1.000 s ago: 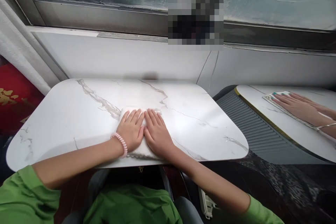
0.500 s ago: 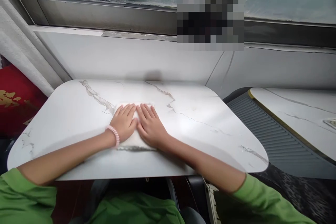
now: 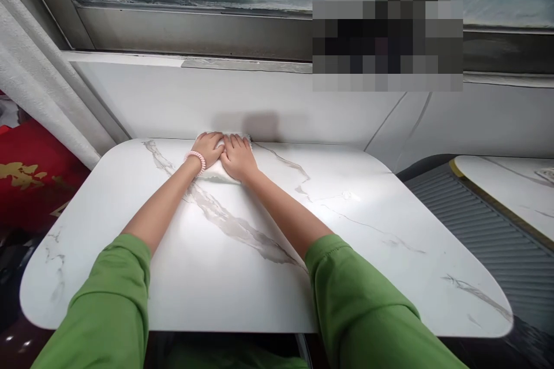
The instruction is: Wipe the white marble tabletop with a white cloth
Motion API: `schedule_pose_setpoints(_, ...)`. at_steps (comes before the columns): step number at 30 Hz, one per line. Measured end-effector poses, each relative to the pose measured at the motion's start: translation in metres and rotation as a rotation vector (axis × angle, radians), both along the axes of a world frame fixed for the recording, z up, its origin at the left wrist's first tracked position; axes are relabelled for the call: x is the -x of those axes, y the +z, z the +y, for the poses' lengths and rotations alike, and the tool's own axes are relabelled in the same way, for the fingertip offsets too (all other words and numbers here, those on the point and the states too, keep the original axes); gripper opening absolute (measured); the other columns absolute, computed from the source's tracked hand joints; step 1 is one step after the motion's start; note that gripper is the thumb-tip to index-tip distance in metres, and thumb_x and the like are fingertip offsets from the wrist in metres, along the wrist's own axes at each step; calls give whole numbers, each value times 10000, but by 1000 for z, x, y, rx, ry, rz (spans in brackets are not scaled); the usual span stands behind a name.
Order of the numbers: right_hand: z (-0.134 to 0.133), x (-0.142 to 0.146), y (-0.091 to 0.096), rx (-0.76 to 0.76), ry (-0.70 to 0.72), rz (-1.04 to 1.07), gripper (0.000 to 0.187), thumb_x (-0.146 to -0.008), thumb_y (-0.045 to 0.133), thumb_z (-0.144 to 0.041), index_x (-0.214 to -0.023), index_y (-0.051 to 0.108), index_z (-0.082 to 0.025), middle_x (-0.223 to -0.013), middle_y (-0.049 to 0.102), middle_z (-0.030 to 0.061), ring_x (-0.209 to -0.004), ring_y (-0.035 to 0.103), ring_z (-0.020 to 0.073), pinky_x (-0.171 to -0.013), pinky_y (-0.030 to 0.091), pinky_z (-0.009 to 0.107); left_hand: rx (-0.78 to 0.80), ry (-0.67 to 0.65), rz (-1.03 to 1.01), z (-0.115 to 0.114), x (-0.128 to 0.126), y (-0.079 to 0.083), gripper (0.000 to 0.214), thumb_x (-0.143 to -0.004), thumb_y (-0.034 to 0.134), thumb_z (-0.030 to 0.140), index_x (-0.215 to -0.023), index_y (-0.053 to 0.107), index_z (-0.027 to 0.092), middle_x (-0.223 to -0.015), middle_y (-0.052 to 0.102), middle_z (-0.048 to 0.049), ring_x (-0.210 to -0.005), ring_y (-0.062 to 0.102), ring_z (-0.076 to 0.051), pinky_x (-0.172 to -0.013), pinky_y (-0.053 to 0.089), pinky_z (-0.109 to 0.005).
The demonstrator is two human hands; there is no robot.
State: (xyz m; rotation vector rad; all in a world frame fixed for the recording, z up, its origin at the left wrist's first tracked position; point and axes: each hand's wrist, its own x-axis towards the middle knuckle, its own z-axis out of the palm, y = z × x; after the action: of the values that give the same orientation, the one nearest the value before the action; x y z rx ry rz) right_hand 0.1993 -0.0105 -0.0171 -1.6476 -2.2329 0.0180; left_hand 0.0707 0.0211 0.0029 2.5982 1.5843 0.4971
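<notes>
A folded white cloth [image 3: 219, 173] lies at the far edge of a white marble-patterned table [image 3: 225, 288], close to the wall. My left hand [image 3: 208, 147], with a pink coiled band at the wrist, rests flat on the cloth's left part. Beside it my right hand [image 3: 238, 157] is laid flat on the cloth's right part. The two hands touch near the thumbs, and their fingers point towards the wall. Most of the cloth is hidden beneath them.
A white wall panel [image 3: 164, 98] with a window above borders the table's far side. White curtain [image 3: 38, 63] and a red item with gold print [image 3: 38, 179] are at left. To the right stand a grey ribbed surface [image 3: 467, 225] and another marble-patterned table [image 3: 506, 184].
Both hands have slid the cloth forward, from the table's middle to its far edge. My arms are now stretched out further, and the view has shifted a little.
</notes>
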Motion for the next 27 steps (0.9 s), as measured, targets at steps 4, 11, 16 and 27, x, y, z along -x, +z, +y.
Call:
schedule_pose_setpoints(4,4,-1,-3,4,7,0,580,-919,278,-257,-1445,342,-21,-1486,386,192,-1399,294,294,-1156,173,486,8,7,27,0,-1,-1,435,-900,342,238,-1288,528,168,-1388,538,-66,-1291,459,-187,-1145,245,-365)
schedule_pose_setpoints(11,-21,-4,1,52,38,-30,572,-937,268,-265,-1474,312,-72,-1527,331,170,-1428,260,279,-1155,184,497,46,83,46,-33,-3,-4,432,-937,309,238,-1311,500,137,-1447,470,-95,-1367,371,-178,-1177,176,-403)
schedule_pose_setpoints(16,-84,1,3,103,65,-45,571,-962,267,-303,-1486,300,-80,-1547,290,163,-1449,214,262,-1184,145,460,26,99,55,-100,3,-5,452,-939,301,214,-1347,473,127,-1464,451,-97,-1388,344,-184,-1190,162,-413)
schedule_pose_setpoints(27,-239,13,21,401,405,118,779,-921,412,-431,-1537,73,-93,-1588,-16,147,-1462,-101,278,-1185,47,556,17,-31,43,-264,55,6,480,-967,247,246,-1381,457,126,-1458,459,-95,-1389,352,-192,-1195,212,-454)
